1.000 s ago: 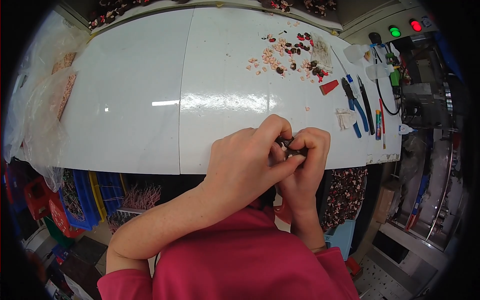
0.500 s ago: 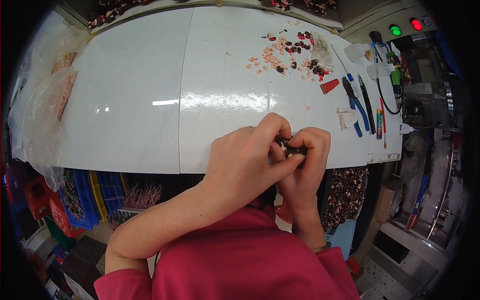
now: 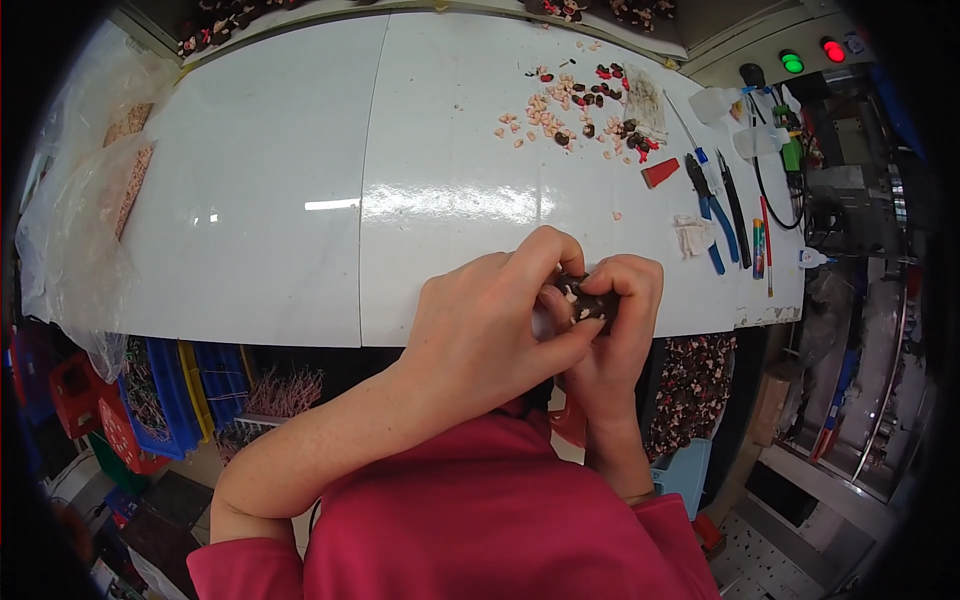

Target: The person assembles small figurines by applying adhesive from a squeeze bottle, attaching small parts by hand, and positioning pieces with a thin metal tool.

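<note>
Both hands meet over the table's front edge around a small dark-brown moulded figure with cream bits on it. My left hand reaches across from the left, its fingers and thumb closed on the figure. Curled about the far right side of it, my right hand grips it too. Fingers cover much of the figure, so its full shape is hidden. Farther off on the white tabletop lie several loose cream pieces, along with small dark-brown and red pieces.
At the right lie blue-handled pliers, black tweezers, a thin red brush, a red wedge and a stained cloth. Clear plastic bags stand at left. Blue crates and a bin of dark figures sit below the table.
The figure has turned a little between my fingers, and more of its brown surface shows. My left thumb has shifted slightly; both hands stay in the same place.
</note>
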{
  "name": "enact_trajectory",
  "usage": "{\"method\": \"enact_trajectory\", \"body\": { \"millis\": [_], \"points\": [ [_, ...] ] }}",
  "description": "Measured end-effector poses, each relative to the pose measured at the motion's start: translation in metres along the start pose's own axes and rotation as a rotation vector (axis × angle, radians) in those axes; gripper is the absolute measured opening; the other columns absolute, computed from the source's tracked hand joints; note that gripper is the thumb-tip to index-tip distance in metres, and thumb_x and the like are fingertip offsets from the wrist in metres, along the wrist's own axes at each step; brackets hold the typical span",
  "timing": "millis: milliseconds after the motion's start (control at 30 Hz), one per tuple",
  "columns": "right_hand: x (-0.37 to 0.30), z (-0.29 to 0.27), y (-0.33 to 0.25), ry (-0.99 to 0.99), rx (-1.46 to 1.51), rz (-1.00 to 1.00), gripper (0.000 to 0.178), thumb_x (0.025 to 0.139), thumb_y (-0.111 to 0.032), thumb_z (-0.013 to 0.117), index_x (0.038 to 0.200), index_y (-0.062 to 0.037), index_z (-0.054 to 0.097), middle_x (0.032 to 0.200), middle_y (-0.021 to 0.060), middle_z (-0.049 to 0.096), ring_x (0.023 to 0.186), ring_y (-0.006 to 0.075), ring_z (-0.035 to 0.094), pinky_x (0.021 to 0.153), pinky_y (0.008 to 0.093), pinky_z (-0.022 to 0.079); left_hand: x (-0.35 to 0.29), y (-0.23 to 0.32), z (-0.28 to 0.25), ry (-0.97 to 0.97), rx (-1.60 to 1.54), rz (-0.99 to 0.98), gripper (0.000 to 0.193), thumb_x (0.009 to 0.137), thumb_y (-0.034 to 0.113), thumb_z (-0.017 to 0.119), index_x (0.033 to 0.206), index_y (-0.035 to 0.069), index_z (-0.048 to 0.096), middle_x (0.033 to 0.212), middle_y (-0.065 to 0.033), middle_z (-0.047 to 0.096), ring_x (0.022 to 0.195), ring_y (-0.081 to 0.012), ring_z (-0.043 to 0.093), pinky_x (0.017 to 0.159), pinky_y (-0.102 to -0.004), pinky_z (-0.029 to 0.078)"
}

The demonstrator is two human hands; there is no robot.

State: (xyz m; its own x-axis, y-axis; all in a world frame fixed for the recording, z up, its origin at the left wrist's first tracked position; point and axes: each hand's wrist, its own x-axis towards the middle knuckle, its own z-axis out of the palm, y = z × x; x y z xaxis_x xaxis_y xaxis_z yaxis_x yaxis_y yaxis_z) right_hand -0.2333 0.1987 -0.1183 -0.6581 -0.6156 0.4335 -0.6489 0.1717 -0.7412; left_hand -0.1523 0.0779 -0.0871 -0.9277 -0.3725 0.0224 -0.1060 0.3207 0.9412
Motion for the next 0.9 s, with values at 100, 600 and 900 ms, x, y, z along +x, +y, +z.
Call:
{"method": "enact_trajectory", "body": {
  "millis": [100, 600, 900],
  "points": [
    [0.0, -0.0002, -0.0002, -0.006, 0.01, 0.016, 0.038, 0.071, -0.005, 0.077, 0.095, -0.005, 0.048, 0.091, 0.0093, 0.046, 0.082, 0.0228, 0.046, 0.065, 0.0304, 0.041, -0.0005, 0.0001, 0.0011, 0.002, -0.007, -0.036, 0.035, 0.072, 0.011, 0.076, 0.097, 0.006, 0.052, 0.082, -0.0036, 0.063, 0.074, -0.0117, 0.066, 0.067, -0.0239, 0.053],
    [-0.0015, -0.0001, 0.0012, 0.002, 0.024, 0.047, 0.037, 0.07, -0.005, 0.077, 0.093, -0.0056, 0.048, 0.091, 0.0091, 0.046, 0.082, 0.0221, 0.046, 0.065, 0.03, 0.042, -0.0015, -0.0008, 0.0026, 0.029, 0.014, -0.03, 0.035, 0.072, 0.011, 0.076, 0.096, 0.006, 0.052, 0.083, -0.0049, 0.063, 0.074, -0.0137, 0.066, 0.066, -0.0251, 0.053],
    [-0.0009, -0.0005, 0.0011, 0.003, 0.04, 0.065, 0.037, 0.07, -0.006, 0.078, 0.093, -0.0058, 0.048, 0.091, 0.0091, 0.046, 0.081, 0.0221, 0.046, 0.065, 0.0305, 0.041, -0.0008, 0.0003, 0.0029, 0.047, 0.024, -0.02, 0.036, 0.071, 0.013, 0.077, 0.096, 0.007, 0.052, 0.081, -0.0056, 0.063, 0.073, -0.0152, 0.066, 0.065, -0.0253, 0.053]
  ]
}}
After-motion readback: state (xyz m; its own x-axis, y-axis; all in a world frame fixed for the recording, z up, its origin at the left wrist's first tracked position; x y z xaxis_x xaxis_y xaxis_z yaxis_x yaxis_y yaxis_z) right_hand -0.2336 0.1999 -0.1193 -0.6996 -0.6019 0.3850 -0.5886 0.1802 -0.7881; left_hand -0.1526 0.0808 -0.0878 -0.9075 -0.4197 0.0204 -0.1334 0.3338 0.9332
